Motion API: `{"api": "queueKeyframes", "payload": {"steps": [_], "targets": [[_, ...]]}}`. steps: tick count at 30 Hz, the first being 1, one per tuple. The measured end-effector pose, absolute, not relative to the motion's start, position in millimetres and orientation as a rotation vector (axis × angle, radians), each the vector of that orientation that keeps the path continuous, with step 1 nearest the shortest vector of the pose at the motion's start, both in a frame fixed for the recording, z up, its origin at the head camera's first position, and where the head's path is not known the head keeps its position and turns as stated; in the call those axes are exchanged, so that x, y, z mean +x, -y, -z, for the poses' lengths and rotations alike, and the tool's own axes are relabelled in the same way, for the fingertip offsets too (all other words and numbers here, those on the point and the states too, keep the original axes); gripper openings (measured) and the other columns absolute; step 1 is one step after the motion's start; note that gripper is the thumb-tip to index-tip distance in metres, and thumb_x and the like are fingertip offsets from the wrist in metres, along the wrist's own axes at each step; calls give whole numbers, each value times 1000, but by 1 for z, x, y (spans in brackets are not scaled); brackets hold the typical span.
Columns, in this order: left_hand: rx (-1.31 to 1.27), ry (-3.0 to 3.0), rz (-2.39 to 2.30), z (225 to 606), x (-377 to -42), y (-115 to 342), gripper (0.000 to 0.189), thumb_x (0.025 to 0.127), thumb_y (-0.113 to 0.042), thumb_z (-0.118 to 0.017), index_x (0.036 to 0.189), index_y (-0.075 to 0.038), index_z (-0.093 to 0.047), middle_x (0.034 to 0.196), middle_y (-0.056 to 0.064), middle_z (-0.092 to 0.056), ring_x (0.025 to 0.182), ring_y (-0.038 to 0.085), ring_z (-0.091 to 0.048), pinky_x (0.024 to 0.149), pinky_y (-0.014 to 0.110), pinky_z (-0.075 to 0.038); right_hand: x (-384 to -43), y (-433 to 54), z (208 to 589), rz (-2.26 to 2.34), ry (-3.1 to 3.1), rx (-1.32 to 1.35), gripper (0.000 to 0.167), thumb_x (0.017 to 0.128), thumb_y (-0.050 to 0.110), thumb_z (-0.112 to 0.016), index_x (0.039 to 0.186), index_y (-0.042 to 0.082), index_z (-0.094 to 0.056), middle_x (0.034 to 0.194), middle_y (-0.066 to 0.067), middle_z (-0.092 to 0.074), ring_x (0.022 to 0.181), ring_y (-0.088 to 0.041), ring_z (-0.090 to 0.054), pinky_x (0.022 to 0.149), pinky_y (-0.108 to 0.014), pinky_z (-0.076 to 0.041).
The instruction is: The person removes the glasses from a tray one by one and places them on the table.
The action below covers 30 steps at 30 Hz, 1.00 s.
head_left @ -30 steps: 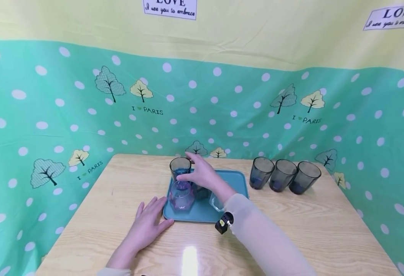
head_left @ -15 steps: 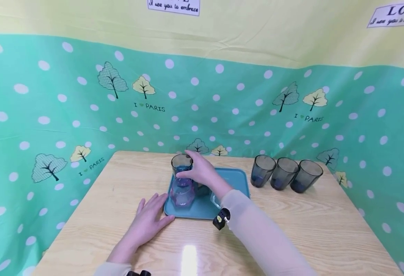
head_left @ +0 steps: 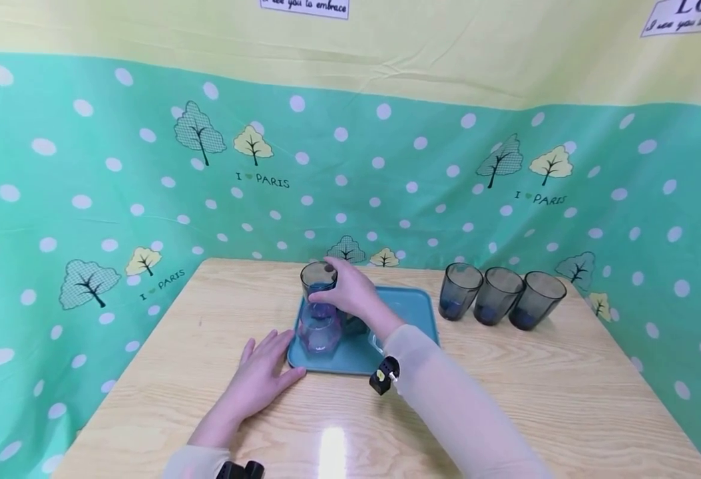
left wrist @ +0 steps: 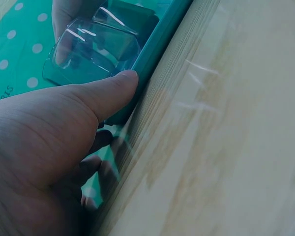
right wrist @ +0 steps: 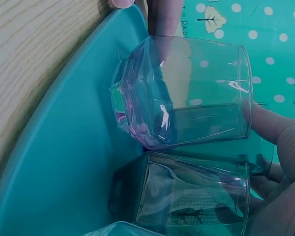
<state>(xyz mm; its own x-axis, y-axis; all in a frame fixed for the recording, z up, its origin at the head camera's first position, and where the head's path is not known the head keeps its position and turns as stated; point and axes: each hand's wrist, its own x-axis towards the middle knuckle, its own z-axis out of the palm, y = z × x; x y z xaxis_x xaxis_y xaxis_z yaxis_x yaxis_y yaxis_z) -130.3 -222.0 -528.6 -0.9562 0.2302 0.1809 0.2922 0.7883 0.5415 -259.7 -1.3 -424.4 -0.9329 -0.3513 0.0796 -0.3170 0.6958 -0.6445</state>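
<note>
At the back left of the blue tray (head_left: 407,307), my right hand (head_left: 353,291) grips a smoky drinking glass (head_left: 314,274) near its rim, thumb on the near side. A purple-tinted clear glass (head_left: 320,336) stands in front of it, upright on the tray. Beside that one is a dark square-based glass (right wrist: 191,196), largely covered by the right hand in the head view. Another clear glass (head_left: 375,342) is partly hidden by the right forearm. My left hand (head_left: 263,376) rests at the tray's near left corner, its thumb (left wrist: 113,93) touching the rim and its fingers extended.
To the right of the tray, three smoky glasses (head_left: 489,298) stand upright in a row on the wooden table (head_left: 536,392). A green and yellow patterned cloth (head_left: 350,166) hangs behind and around the table. Wrist cameras sit on both arms.
The head view has shifted slightly, so the whole scene sits a little higher. The right hand keeps its grip on the smoky glass, and the left hand stays at the tray corner.
</note>
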Motion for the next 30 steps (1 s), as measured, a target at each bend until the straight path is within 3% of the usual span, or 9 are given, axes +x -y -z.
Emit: {"api": "queueKeyframes", "payload": {"steps": [8,16,26,30], "targets": [[-426,2880,879,521,-127,224,82,104,-44,-78,165,2,-47,166,22,-50,161,50,-32,127,78,-4,-258,3,423,1103,-2865,-566,93,91,46,-93,167,17,-49,152,-6,-65,141,-32,-61,115,-52,-51],[-411,2915,882,520,-128,224,82,105,-43,-77,166,1,-45,168,21,-49,162,48,-31,129,76,-3,-259,3,421,1163,-2883,-560,92,92,46,-92,168,18,-48,161,-8,-58,147,-32,-55,119,-51,-48],[-425,2891,880,524,-133,222,81,104,-43,-79,165,1,-48,165,21,-53,160,50,-33,127,78,-4,-256,-10,387,1398,-2905,-546,93,92,45,-92,170,24,-45,168,-5,-50,154,-30,-48,121,-53,-47],[-429,2877,888,525,-129,223,80,103,-42,-80,165,-2,-48,164,20,-54,160,50,-34,127,78,-5,-251,-19,373,1569,-2860,-574,92,93,38,-93,170,24,-45,166,-3,-51,149,-29,-52,115,-49,-53]]}}
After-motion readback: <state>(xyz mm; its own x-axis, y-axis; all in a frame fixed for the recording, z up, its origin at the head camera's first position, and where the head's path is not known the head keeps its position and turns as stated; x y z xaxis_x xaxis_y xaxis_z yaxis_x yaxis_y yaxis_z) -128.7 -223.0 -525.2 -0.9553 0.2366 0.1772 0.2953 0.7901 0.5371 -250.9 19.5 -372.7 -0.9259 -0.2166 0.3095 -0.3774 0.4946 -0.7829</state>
